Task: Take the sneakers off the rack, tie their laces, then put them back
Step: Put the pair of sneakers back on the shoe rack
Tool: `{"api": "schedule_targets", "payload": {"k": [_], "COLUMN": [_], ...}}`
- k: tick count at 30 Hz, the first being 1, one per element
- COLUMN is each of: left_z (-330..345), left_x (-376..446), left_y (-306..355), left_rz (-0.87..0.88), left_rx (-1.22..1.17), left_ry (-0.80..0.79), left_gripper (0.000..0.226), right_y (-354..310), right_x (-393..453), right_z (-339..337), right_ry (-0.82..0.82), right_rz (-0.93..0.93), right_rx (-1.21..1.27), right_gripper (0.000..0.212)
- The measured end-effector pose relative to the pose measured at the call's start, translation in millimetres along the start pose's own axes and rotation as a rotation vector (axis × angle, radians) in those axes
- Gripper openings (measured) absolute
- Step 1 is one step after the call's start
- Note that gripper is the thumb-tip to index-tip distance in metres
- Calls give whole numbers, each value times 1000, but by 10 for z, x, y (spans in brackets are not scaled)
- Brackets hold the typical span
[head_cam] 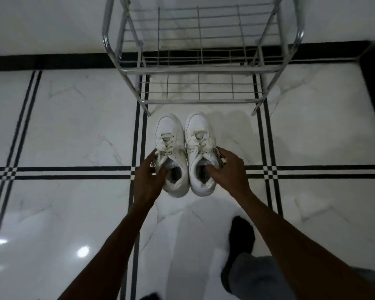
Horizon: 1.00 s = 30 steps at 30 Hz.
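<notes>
Two white sneakers (183, 154) sit side by side, toes toward the wire rack (200, 68) at twelve o'clock. The left hand (148, 176) grasps the left sneaker's collar; the right hand (227, 169) grasps the right sneaker's collar.

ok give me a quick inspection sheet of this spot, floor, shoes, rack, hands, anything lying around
surface: glossy white marble floor with black inlay lines.
job's things: pair of white lace-up sneakers side by side in front of the rack, toes toward it; whether the laces are tied cannot be told. silver wire shoe rack, no shoes on its visible shelves.
clutter: nothing seen.
hands: left hand grips the left sneaker's collar; right hand has fingers inside the right sneaker's opening.
cables: nothing seen.
surroundings: white wall with black skirting; person's dark shoe and grey trouser leg at lower right.
</notes>
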<state>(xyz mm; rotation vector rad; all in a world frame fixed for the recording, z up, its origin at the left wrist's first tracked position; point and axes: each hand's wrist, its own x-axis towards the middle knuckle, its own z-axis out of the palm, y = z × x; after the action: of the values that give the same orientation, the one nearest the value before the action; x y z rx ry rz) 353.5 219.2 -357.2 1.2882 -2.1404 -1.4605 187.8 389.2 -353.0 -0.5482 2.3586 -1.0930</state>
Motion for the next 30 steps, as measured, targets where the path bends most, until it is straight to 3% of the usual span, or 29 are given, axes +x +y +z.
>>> {"api": "schedule_targets", "payload": {"k": [8, 14, 19, 25, 30], "left_z": [-648, -765, -658, -466, -354], "left_x": [-318, -3, 604, 1518, 2178], "left_y": [1807, 2704, 2972, 2974, 2870], "left_rz": [21, 42, 97, 39, 29], "left_rx": [-10, -8, 45, 28, 20], "left_ry": [-35, -49, -57, -126, -139], "left_gripper": [59, 59, 60, 60, 60], "right_y": [-1337, -1946, -2123, -2152, -2059], "right_x": [-289, 85, 664, 1552, 2256], "right_z": [-1292, -1925, -2081, -1975, -1736], "right_ry": [26, 44, 36, -36, -71], "right_rz": [64, 54, 37, 75, 81], "right_rx": [38, 56, 26, -30, -56], "right_gripper": [62, 65, 67, 65, 77]}}
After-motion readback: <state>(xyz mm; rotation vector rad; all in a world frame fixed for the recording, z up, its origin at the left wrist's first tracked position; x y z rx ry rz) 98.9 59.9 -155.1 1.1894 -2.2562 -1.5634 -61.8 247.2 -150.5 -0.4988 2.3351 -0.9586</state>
